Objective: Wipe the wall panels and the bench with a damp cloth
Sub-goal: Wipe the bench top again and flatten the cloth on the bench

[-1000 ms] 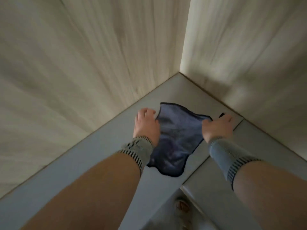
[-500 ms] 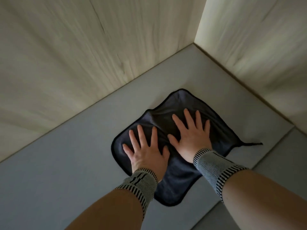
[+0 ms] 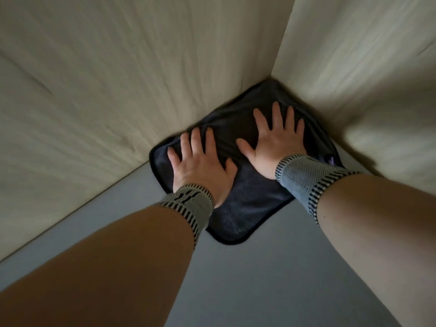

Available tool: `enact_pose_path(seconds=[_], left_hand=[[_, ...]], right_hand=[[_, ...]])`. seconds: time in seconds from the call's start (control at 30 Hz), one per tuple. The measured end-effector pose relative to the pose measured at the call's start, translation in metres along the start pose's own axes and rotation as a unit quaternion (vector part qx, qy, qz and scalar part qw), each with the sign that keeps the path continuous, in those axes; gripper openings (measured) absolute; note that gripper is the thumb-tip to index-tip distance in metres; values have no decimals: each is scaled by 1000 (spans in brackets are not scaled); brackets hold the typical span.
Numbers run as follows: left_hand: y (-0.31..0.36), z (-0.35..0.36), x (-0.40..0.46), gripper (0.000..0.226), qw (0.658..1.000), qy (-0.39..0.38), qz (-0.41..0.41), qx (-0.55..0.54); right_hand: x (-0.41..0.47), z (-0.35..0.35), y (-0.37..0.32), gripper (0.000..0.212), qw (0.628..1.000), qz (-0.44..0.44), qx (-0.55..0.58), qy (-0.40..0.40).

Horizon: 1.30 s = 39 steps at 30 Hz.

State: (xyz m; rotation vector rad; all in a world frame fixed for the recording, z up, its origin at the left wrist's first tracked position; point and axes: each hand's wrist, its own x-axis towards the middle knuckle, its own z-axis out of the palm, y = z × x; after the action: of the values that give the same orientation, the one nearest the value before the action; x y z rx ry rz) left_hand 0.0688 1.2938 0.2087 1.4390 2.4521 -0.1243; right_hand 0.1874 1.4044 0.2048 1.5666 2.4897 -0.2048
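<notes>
The bench-wiping part of the task is judged to be in hand. The dark damp cloth (image 3: pixel 250 204) is spread flat on the grey desk (image 3: pixel 271 279), with its far corner pushed right into the angle where the two pale wood-grain wall panels (image 3: pixel 141 79) meet. It is pressed down by both hands: the left hand (image 3: pixel 200 161) rests on the cloth's left part, close to the left panel, and the right hand (image 3: pixel 276 142) lies further in toward the corner. The fingers (image 3: pixel 276 112) of both hands are seen to be straight and spread, flat on the fabric; nothing is gripped or pinched. A patterned grey wrist band (image 3: pixel 188 206) is worn on each forearm. The panels are blurred, so their surface state cannot be told, nor can it be told how much of the desk has been wiped. For the next move, steady downward pressure through both palms would be called for while the cloth is drawn out of the corner along the desk, with the edges kept from folding under. For the panels, the cloth would have to be lifted and pressed upright against the wood.
</notes>
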Motion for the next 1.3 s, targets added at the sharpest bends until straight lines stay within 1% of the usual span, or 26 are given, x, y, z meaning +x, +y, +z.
enact_pose_path(seconds=[0.13, 0.27, 0.3, 0.33, 0.37, 0.43, 0.47, 0.5, 0.53, 0.57, 0.6, 0.63, 0.67, 0.7, 0.73, 0.77, 0.83, 0.87, 0.9, 0.93, 0.97, 1.03, 1.1, 1.2, 1.3], left_hand=[[-1, 9, 1, 80, 999, 45, 6, -10], [-2, 17, 3, 81, 998, 59, 11, -12], [-3, 19, 3, 82, 998, 61, 12, -7], [-3, 19, 3, 84, 998, 61, 10, -3], [-4, 20, 3, 86, 998, 58, 8, -2], [-4, 19, 5, 88, 999, 54, 2, -3], [-3, 19, 4, 88, 999, 54, 2, -2], [-3, 18, 4, 88, 998, 57, 2, -2], [-3, 18, 4, 88, 998, 60, 3, -3], [-3, 18, 4, 88, 998, 60, 3, -4], [-3, 18, 4, 88, 998, 60, 4, -4], [-3, 20, 4, 87, 998, 62, 4, -4], [-4, 20, 5, 87, 998, 66, 4, -4], [-3, 20, 5, 87, 998, 68, 4, -5], [-3, 20, 4, 87, 998, 68, 4, -6], [-3, 20, 4, 88, 998, 67, 5, -5], [-4, 20, 3, 88, 998, 56, 3, -1], [-4, 20, 3, 88, 999, 54, 4, -1], [-5, 20, 3, 88, 998, 60, 4, -3], [-5, 20, 3, 87, 998, 68, 4, -8], [-5, 20, 3, 86, 997, 75, 5, -13], [-4, 20, 3, 85, 997, 80, 8, -16], [-4, 21, 3, 85, 997, 80, 8, -8], [-5, 21, 4, 83, 996, 83, 4, 3], [-4, 18, 4, 77, 997, 75, 4, 11]], right_hand=[[48, -12, 2, 83, 1000, 15, 22, -10], [51, -11, -2, 79, 999, 38, 13, 3], [48, -10, -5, 75, 1000, 25, 4, 10], [43, -9, -10, 69, 1000, -10, -1, 29], [38, -7, -18, 62, 996, -72, 6, 55], [28, -1, -28, 58, 969, -237, 14, 72], [28, -1, -26, 59, 954, -292, 1, 74], [33, -4, -19, 58, 950, -303, -7, 77], [41, -7, -8, 56, 961, -265, -6, 79], [52, -11, 3, 54, 980, -186, 7, 75], [60, -15, 12, 53, 993, -83, 41, 75], [65, -19, 13, 52, 994, 6, 85, 70], [66, -19, 4, 50, 990, 54, 110, 68], [62, -15, -9, 48, 991, 58, 96, 71], [53, -9, -23, 46, 994, 22, 75, 82], [43, -5, -35, 44, 992, -42, 70, 97], [26, -1, -37, 47, 979, -174, 51, 90], [26, -3, -29, 53, 974, -212, 31, 79], [30, -6, -19, 59, 972, -222, 14, 76], [37, -6, -12, 62, 975, -206, 5, 79], [44, -6, -8, 62, 982, -168, 4, 83], [54, -8, -8, 62, 994, -62, 32, 84], [58, -7, -12, 65, 995, 2, 61, 78], [50, -4, -4, 67, 995, 27, 61, 70], [28, 2, 16, 67, 993, 51, 67, 82]])
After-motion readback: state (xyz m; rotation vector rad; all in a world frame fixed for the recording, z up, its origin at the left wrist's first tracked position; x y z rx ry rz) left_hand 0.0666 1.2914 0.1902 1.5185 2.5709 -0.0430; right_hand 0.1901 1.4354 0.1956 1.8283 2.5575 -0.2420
